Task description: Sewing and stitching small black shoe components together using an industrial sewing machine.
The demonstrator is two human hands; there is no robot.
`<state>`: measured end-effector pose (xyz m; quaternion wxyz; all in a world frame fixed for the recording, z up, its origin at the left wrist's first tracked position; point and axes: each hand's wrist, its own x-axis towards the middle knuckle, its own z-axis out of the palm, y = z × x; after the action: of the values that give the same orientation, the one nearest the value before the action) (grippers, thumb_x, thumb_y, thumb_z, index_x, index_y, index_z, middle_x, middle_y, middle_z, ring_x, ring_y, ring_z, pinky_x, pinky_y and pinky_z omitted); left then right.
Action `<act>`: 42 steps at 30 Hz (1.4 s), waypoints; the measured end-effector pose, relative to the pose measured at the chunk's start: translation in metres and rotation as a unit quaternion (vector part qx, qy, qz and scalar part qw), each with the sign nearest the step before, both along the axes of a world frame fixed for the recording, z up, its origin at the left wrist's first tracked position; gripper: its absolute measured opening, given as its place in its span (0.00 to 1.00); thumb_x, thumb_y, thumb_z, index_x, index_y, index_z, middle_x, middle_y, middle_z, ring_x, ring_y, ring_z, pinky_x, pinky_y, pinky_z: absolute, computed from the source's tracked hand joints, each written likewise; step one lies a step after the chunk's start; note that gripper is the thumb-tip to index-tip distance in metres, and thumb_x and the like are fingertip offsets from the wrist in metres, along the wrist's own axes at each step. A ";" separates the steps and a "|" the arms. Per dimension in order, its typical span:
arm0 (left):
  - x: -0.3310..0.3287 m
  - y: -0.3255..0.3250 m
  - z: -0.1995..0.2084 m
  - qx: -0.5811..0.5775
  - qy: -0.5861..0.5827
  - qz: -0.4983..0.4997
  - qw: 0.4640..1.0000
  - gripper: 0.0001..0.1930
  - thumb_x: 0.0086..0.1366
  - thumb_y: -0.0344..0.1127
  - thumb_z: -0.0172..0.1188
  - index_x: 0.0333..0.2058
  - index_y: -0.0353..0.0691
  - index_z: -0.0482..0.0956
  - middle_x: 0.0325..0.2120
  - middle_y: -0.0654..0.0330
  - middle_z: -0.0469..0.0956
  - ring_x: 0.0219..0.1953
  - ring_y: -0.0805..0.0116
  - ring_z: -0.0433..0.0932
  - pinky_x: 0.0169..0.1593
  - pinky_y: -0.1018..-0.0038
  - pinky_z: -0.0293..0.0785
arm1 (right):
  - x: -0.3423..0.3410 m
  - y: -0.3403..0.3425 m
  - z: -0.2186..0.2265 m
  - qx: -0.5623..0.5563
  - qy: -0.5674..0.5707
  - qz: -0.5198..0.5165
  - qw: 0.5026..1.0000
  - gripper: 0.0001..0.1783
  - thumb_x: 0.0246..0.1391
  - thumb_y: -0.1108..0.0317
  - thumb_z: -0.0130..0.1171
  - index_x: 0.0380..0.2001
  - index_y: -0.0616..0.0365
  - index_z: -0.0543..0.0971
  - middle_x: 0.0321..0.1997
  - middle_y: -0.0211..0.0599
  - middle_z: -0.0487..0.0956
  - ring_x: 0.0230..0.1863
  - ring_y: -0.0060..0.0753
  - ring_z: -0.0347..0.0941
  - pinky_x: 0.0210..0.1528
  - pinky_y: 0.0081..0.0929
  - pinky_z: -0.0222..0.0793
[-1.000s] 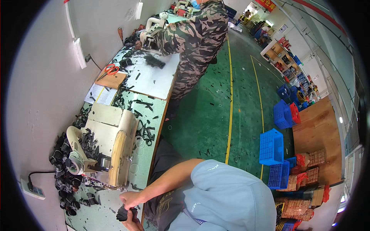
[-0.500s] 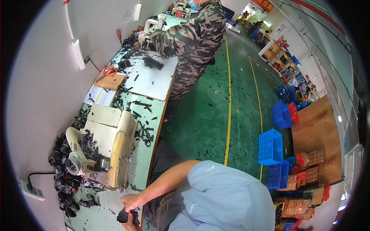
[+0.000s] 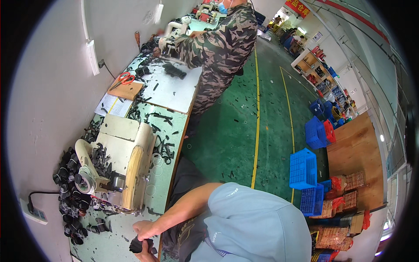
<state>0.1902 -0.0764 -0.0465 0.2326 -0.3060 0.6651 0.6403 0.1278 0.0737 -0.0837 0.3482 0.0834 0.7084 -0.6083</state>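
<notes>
At the lower edge of the pale green workbench (image 3: 162, 172), your left hand (image 3: 146, 228) rests with its fingers curled down onto a small black piece (image 3: 139, 245), which lies right at the bench's near corner. Your right hand (image 3: 148, 256) comes in just under it at the frame's edge; it touches the same piece, but you cannot tell how its fingers are set. Just beyond your left hand stands a cream sewing machine (image 3: 122, 166), between you and the rest of the bench. A heap of black rings (image 3: 72, 196) lies against the wall beside it. Black offcuts (image 3: 163, 146) litter the top. Farther along, red-handled scissors (image 3: 125, 78) sit on a brown board, and a person in camouflage (image 3: 218, 48) works at the next machine. Blue crates (image 3: 303, 168) stand well apart on the green floor.
</notes>
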 end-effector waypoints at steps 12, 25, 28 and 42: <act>-0.002 -0.011 -0.037 0.176 0.100 0.261 0.944 0.17 0.55 0.23 0.67 0.43 0.34 0.74 0.36 0.57 0.78 0.36 0.62 0.82 0.37 0.65 0.81 | -0.020 0.000 -0.010 -0.124 -0.074 -0.002 0.990 0.19 0.52 0.74 0.66 0.47 0.58 0.74 0.39 0.36 0.82 0.36 0.23 0.76 0.37 0.24 0.71; 0.038 -0.048 -0.052 0.215 0.084 0.335 0.914 0.17 0.60 0.24 0.65 0.49 0.35 0.76 0.39 0.56 0.80 0.39 0.61 0.83 0.43 0.62 0.85 | -0.029 -0.035 -0.040 0.206 0.450 0.172 0.852 0.21 0.50 0.76 0.65 0.49 0.58 0.76 0.53 0.46 0.71 0.48 0.52 0.72 0.48 0.44 0.70; 0.039 -0.050 -0.056 0.238 0.090 0.316 0.914 0.18 0.61 0.24 0.65 0.50 0.34 0.77 0.41 0.55 0.82 0.40 0.61 0.84 0.44 0.61 0.86 | -0.030 -0.039 -0.020 0.238 0.534 0.164 0.795 0.23 0.54 0.75 0.63 0.54 0.58 0.76 0.53 0.45 0.73 0.46 0.47 0.74 0.47 0.40 0.72; 0.040 -0.061 -0.044 0.279 0.097 0.274 0.915 0.17 0.64 0.27 0.66 0.51 0.34 0.76 0.45 0.55 0.81 0.45 0.61 0.83 0.45 0.59 0.87 | -0.006 -0.060 0.004 -0.078 0.219 0.169 0.958 0.15 0.57 0.74 0.63 0.48 0.58 0.83 0.42 0.38 0.82 0.36 0.31 0.80 0.39 0.27 0.77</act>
<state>0.2306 -0.1376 -0.0907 0.0581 -0.3357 0.3685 0.8649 0.1216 0.0135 -0.0792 0.2876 -0.2003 0.7216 -0.5971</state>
